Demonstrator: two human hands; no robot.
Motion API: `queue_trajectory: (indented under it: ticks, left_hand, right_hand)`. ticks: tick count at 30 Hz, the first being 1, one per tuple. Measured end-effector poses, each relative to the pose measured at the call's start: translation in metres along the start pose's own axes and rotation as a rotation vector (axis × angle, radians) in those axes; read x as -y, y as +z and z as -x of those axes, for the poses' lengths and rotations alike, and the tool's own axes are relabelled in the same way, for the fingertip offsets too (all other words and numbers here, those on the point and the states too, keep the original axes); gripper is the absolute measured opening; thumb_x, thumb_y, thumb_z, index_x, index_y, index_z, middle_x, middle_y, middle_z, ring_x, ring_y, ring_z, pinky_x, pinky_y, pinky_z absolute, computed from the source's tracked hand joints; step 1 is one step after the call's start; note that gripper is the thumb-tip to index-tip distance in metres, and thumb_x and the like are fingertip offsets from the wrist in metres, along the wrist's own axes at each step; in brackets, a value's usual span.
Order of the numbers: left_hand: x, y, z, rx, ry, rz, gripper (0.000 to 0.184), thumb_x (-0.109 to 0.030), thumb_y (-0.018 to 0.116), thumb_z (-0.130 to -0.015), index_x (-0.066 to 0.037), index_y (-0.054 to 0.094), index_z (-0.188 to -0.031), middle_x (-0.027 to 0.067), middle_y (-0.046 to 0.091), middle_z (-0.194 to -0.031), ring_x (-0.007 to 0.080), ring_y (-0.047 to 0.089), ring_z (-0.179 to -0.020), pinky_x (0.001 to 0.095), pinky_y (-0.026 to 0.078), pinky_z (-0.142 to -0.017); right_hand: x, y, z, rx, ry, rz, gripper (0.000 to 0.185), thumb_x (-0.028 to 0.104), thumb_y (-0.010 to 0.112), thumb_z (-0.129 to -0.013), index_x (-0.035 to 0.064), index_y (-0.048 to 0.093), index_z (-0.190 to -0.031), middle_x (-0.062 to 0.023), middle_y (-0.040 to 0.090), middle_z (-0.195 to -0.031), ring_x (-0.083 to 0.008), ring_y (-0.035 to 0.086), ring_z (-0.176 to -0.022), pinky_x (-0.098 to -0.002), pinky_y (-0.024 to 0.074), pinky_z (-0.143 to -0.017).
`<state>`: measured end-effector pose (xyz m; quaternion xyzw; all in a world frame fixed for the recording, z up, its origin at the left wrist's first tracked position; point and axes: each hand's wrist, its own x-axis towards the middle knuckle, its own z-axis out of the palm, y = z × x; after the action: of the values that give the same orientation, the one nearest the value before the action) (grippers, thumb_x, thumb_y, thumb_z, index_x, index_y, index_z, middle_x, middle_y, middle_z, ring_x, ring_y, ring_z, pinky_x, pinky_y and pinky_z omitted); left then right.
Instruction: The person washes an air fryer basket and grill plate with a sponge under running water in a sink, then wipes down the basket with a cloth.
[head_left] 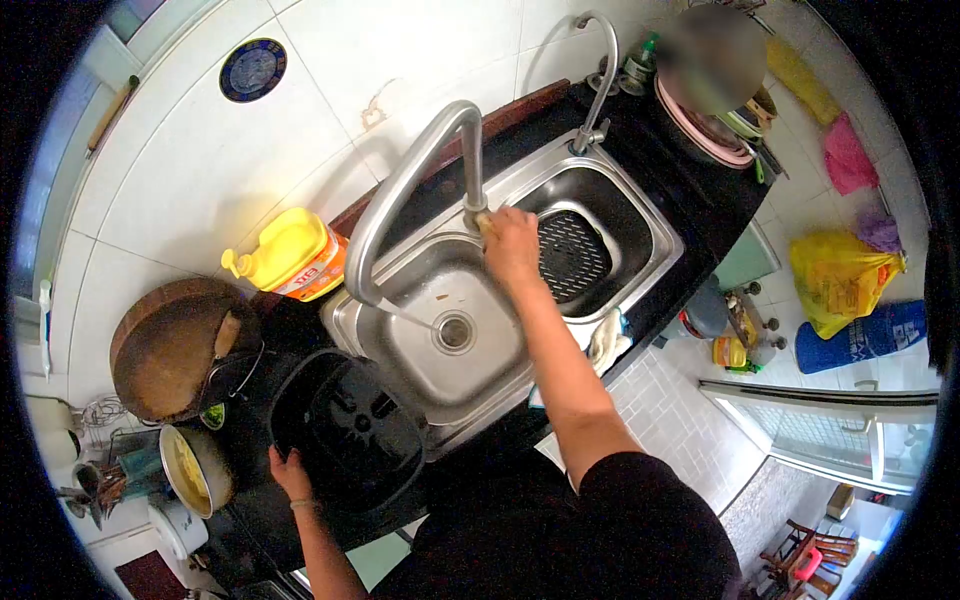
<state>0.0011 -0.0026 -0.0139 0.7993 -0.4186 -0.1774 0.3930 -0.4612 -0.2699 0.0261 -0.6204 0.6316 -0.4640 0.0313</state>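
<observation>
My left hand (291,474) grips the near-left rim of a black air fryer drawer (345,425), which is tilted over the counter at the left end of the sink. My right hand (512,245) is closed at the base of the large faucet (410,180), with a small yellowish, sponge-like piece showing at its fingertips. Whether the fingers also touch the faucet lever is hidden. Water runs from the spout into the left sink bowl (480,350), beside the drain. In the right bowl lies a black slotted tray (572,255).
Left of the sink stand a yellow detergent jug (290,255), a round wooden chopping board (170,350) and a pot (190,470). A cloth (607,342) hangs over the sink's front edge. Stacked basins (700,130) and a smaller tap (605,80) are at the right.
</observation>
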Motion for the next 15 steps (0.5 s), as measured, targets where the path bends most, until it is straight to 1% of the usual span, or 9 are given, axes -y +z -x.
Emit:
queue_trajectory:
  ticks: [2, 4, 6, 8, 9, 10, 11, 13, 15]
  left_hand:
    - [0.028, -0.006, -0.006, 0.055, 0.076, -0.082, 0.037, -0.001, 0.051, -0.079, 0.006, 0.048, -0.116, 0.0114, 0.055, -0.109, 0.0224, 0.050, -0.097, 0.0299, 0.037, -0.087]
    - [0.022, -0.003, -0.006, 0.111, 0.143, -0.160, 0.036, -0.001, 0.051, -0.079, 0.005, 0.049, -0.114, 0.0111, 0.055, -0.109, 0.0230, 0.051, -0.096, 0.0307, 0.038, -0.086]
    - [-0.040, -0.001, 0.004, 0.125, -0.032, 0.074, 0.034, -0.003, 0.051, -0.080, 0.004, 0.050, -0.113, 0.0128, 0.054, -0.110, 0.0234, 0.051, -0.097, 0.0323, 0.038, -0.086]
    - [-0.045, 0.002, 0.003, 0.105, -0.042, 0.007, 0.032, -0.003, 0.050, -0.081, 0.004, 0.050, -0.112, 0.0124, 0.055, -0.106, 0.0232, 0.051, -0.093, 0.0324, 0.039, -0.085]
    - [-0.045, 0.001, 0.004, 0.092, -0.056, -0.067, 0.030, -0.003, 0.050, -0.081, 0.003, 0.051, -0.110, 0.0120, 0.056, -0.103, 0.0230, 0.052, -0.090, 0.0326, 0.039, -0.084]
    - [-0.035, 0.004, 0.005, 0.085, -0.048, -0.069, 0.030, -0.003, 0.050, -0.081, 0.003, 0.051, -0.110, 0.0120, 0.056, -0.103, 0.0230, 0.052, -0.090, 0.0326, 0.039, -0.084]
    - [-0.017, 0.008, 0.007, -0.030, -0.023, -0.031, 0.027, -0.003, 0.049, -0.082, 0.003, 0.051, -0.108, 0.0108, 0.055, -0.098, 0.0228, 0.050, -0.086, 0.0329, 0.040, -0.081]
    - [-0.013, 0.003, 0.004, -0.154, 0.007, -0.008, 0.025, -0.003, 0.049, -0.082, 0.003, 0.051, -0.106, 0.0096, 0.054, -0.092, 0.0226, 0.049, -0.081, 0.0331, 0.040, -0.078]
    - [-0.030, -0.007, 0.004, 0.135, -0.110, 0.001, 0.028, -0.003, 0.049, -0.083, 0.005, 0.050, -0.110, 0.0119, 0.054, -0.101, 0.0256, 0.050, -0.086, 0.0331, 0.040, -0.081]
  right_hand:
    - [-0.015, 0.007, -0.002, 0.630, 0.349, 0.166, 0.015, 0.014, 0.057, -0.080, 0.0020, 0.064, -0.087, -0.0179, 0.060, -0.093, -0.0340, 0.056, -0.088, -0.0410, 0.0438, -0.077]
    - [0.013, -0.017, 0.002, 0.864, 0.098, 0.118, 0.022, 0.022, 0.058, -0.081, 0.0011, 0.063, -0.085, -0.0192, 0.061, -0.086, -0.0355, 0.059, -0.082, -0.0410, 0.0452, -0.075]
    - [0.031, -0.018, 0.030, 1.120, 0.137, -0.186, 0.021, 0.022, 0.059, -0.080, 0.0011, 0.062, -0.083, -0.0182, 0.061, -0.088, -0.0349, 0.058, -0.084, -0.0417, 0.0447, -0.075]
    - [0.039, -0.001, 0.050, 1.285, 0.082, -0.389, 0.017, 0.019, 0.059, -0.079, 0.0026, 0.061, -0.083, -0.0171, 0.060, -0.095, -0.0336, 0.056, -0.091, -0.0421, 0.0434, -0.079]
    - [0.032, 0.029, 0.054, 1.283, 0.077, -0.391, 0.017, 0.019, 0.059, -0.079, 0.0026, 0.061, -0.083, -0.0171, 0.060, -0.095, -0.0336, 0.056, -0.091, -0.0421, 0.0434, -0.079]
    - [0.021, 0.069, 0.058, 0.958, -0.047, -0.192, 0.017, 0.015, 0.058, -0.078, 0.0026, 0.060, -0.088, -0.0176, 0.058, -0.097, -0.0336, 0.054, -0.095, -0.0423, 0.0430, -0.081]
    - [0.014, 0.095, 0.053, 0.626, -0.159, -0.006, 0.020, 0.012, 0.056, -0.076, 0.0026, 0.059, -0.093, -0.0181, 0.056, -0.099, -0.0336, 0.051, -0.099, -0.0424, 0.0426, -0.084]
    - [0.029, 0.099, -0.002, 0.147, -0.186, 0.096, 0.028, 0.010, 0.057, -0.073, 0.0040, 0.057, -0.101, -0.0176, 0.052, -0.106, -0.0356, 0.044, -0.106, -0.0436, 0.0399, -0.088]
    - [0.012, 0.135, -0.027, -0.075, -0.081, 0.212, 0.027, 0.013, 0.055, -0.074, 0.0042, 0.056, -0.100, -0.0173, 0.053, -0.104, -0.0333, 0.048, -0.103, -0.0448, 0.0410, -0.085]
